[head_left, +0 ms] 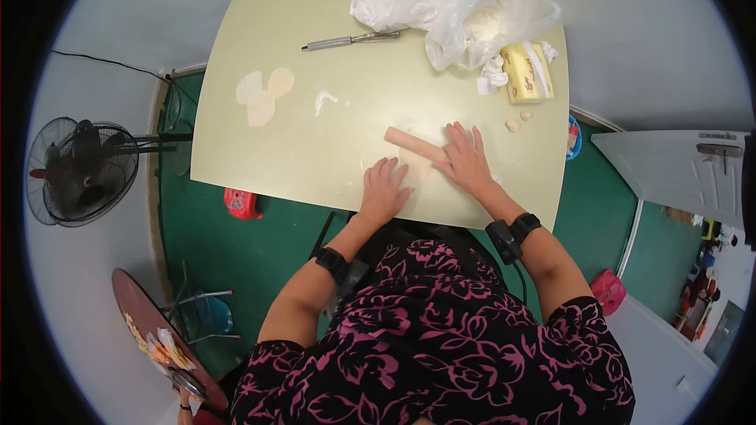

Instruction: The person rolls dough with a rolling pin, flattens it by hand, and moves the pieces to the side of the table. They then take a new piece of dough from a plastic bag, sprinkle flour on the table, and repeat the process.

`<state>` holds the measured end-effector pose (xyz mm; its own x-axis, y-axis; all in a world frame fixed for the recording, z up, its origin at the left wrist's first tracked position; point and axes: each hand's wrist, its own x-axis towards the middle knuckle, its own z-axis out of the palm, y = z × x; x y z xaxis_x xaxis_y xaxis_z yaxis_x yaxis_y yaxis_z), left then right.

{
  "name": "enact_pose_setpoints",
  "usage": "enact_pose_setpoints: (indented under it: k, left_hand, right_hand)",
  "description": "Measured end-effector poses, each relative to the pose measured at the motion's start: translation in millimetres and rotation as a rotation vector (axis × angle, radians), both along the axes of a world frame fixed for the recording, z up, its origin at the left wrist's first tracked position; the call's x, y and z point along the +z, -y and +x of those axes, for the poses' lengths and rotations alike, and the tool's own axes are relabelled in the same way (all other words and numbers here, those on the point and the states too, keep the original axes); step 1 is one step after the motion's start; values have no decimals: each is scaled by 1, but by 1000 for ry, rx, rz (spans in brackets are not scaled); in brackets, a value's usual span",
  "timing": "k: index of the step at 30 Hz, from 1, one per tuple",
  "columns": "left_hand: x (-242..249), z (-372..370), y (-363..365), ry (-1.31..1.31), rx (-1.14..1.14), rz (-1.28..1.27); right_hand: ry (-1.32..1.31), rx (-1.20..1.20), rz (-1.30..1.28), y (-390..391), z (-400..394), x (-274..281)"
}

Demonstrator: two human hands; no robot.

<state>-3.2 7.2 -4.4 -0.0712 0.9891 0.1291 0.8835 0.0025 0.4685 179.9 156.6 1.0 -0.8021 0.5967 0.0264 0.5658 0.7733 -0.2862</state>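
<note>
A short wooden rolling pin lies at a slant near the table's front edge. My right hand rests over its right end, pressing it, with the upper fingers stretched out past it. Under and just below the pin is a thin, pale round of dough, partly hidden. My left hand lies flat at the left edge of that dough, fingers apart and fingertips touching the table or the dough rim. Two small dough lumps sit to the right of my right hand.
Flattened dough rounds lie at left beside a flour smear. At the back are a grey pen-like tool, plastic bags and a yellow tissue pack. A fan stands left; another person's hand shows lower left.
</note>
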Motion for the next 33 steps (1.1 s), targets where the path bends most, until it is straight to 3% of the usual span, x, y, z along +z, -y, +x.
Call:
enact_pose_setpoints:
  k: [5, 15, 20, 23, 26, 29, 32, 33]
  left_hand:
    - [-14, -5, -42, 135, 267, 45]
    - [-3, 10, -81, 170, 272, -70]
    - [-16, 9, -86, 288, 269, -93]
    - [-15, 13, -82, 587, 442, -44]
    - [-14, 5, -72, 973, 650, -218]
    - [-16, 4, -44, 1164, 647, -345]
    - [-3, 12, -16, 1107, 536, -576]
    - [-2, 13, -10, 973, 495, -547]
  right_hand:
    - [-53, -108, -27, 7, 2, 9]
    - [-180, -519, -107, 14, 38, 2]
    - [-129, -522, -129, 29, 56, 1]
    - [-129, -513, -140, 34, 57, 0]
    - [-160, -464, -122, 37, 53, -1]
    - [-155, -405, -114, 42, 41, 1]
    - [-139, -320, -76, 51, 32, 1]
    - [-137, -290, -54, 54, 29, 1]
